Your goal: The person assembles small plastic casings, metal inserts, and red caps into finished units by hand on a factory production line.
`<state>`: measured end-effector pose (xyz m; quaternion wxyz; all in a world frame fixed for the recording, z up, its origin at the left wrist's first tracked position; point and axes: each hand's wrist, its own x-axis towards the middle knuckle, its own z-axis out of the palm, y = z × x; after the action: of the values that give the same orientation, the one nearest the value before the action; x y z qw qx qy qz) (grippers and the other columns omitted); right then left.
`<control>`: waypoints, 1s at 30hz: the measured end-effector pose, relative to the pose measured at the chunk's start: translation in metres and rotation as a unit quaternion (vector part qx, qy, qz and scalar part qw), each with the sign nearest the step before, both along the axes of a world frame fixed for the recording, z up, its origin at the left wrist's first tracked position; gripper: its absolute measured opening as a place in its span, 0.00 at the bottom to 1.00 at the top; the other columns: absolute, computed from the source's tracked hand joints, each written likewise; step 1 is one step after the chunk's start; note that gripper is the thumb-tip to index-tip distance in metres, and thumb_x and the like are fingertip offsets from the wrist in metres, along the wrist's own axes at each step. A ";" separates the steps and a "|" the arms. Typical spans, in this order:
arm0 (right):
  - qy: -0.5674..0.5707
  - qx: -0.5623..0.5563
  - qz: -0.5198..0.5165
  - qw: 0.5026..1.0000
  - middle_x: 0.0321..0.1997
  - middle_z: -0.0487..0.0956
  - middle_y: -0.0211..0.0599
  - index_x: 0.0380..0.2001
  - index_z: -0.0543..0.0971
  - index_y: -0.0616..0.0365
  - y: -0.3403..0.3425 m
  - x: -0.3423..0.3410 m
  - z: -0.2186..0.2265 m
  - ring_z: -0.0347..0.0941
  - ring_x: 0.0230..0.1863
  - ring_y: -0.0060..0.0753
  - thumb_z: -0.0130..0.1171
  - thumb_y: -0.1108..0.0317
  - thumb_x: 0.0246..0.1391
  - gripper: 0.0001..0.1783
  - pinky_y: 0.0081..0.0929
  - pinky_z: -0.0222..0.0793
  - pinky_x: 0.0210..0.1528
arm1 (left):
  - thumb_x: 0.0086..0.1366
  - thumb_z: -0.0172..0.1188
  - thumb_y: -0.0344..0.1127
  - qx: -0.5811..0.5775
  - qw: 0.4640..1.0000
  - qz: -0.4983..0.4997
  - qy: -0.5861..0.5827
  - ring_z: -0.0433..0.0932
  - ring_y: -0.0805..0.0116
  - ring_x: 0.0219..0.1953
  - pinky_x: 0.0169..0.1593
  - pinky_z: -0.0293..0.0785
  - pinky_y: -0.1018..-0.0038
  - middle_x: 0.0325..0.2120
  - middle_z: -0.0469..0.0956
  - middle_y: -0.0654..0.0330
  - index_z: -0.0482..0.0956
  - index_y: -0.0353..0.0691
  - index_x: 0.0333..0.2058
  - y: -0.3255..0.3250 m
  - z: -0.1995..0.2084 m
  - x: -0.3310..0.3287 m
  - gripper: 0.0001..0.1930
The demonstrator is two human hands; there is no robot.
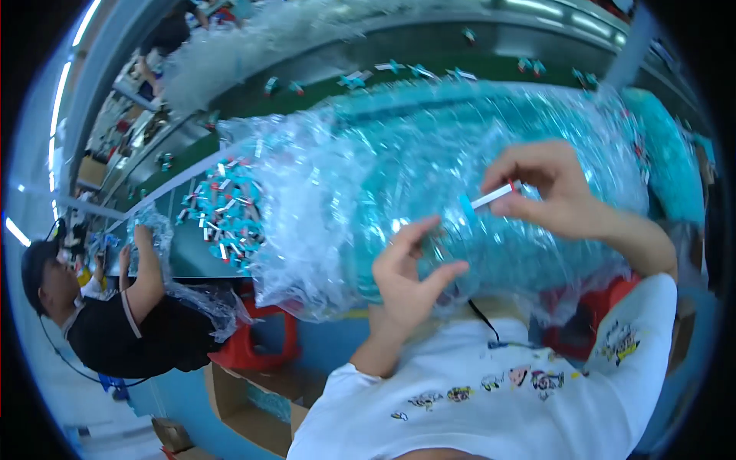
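Observation:
My right hand [548,188] pinches a small white stick-shaped piece [491,197] between thumb and fingers. The piece has a teal end pointing left and a red tip near the fingers. Lower and to the left, my left hand [406,276] is open, its thumb and fingers apart with nothing visible between them. Both hands are above a large bag of clear plastic [307,192] spread over the bench, teal showing through it. Left of the bag lies a heap of similar small teal, white and red pieces [226,211].
Beyond the bag runs a green conveyor belt [330,100] with several scattered small pieces. At the left a co-worker in a black shirt [146,337] handles clear plastic. Red stools [264,337] and an open cardboard box [245,410] stand below the bench, and a grey post rises at upper right.

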<state>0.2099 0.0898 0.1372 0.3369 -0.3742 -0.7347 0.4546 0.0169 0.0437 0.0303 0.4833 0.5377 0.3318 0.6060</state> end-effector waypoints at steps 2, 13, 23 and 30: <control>0.022 -0.026 -0.027 0.999 0.30 0.75 0.35 0.29 0.75 0.66 -0.007 0.000 0.001 0.71 0.31 0.20 0.60 0.77 0.41 0.09 0.17 0.67 0.32 | 0.39 0.67 0.20 -0.003 1.000 0.001 0.019 0.69 0.71 0.39 0.43 0.66 0.77 0.36 0.69 0.59 0.70 0.30 0.43 0.001 0.004 0.005 0.28; -0.023 -0.014 -0.060 0.998 0.30 0.74 0.35 0.29 0.74 0.67 -0.047 0.007 -0.009 0.67 0.28 0.15 0.60 0.79 0.39 0.10 0.13 0.64 0.30 | 0.34 0.67 0.23 0.089 0.985 0.095 0.112 0.73 0.67 0.32 0.35 0.70 0.77 0.32 0.73 0.54 0.74 0.32 0.38 -0.018 0.005 0.018 0.26; -0.070 0.106 -0.045 0.991 0.25 0.76 0.37 0.27 0.75 0.66 -0.056 0.000 -0.011 0.70 0.20 0.17 0.62 0.78 0.38 0.09 0.13 0.64 0.22 | 0.33 0.62 0.16 0.124 0.973 0.104 0.163 0.71 0.69 0.36 0.37 0.70 0.77 0.35 0.71 0.54 0.73 0.28 0.39 -0.025 0.004 0.015 0.27; -0.092 0.196 -0.032 0.976 0.21 0.77 0.37 0.26 0.76 0.65 -0.053 -0.007 -0.014 0.71 0.15 0.20 0.62 0.74 0.38 0.08 0.13 0.63 0.16 | 0.34 0.64 0.21 0.200 0.944 0.170 0.201 0.73 0.66 0.30 0.30 0.71 0.77 0.32 0.73 0.53 0.74 0.30 0.38 -0.023 0.004 0.015 0.25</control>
<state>0.2027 0.0368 0.1233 0.3487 -0.3645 -0.8250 0.2548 0.0323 0.0206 0.0338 0.1791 0.6694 0.3808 0.6122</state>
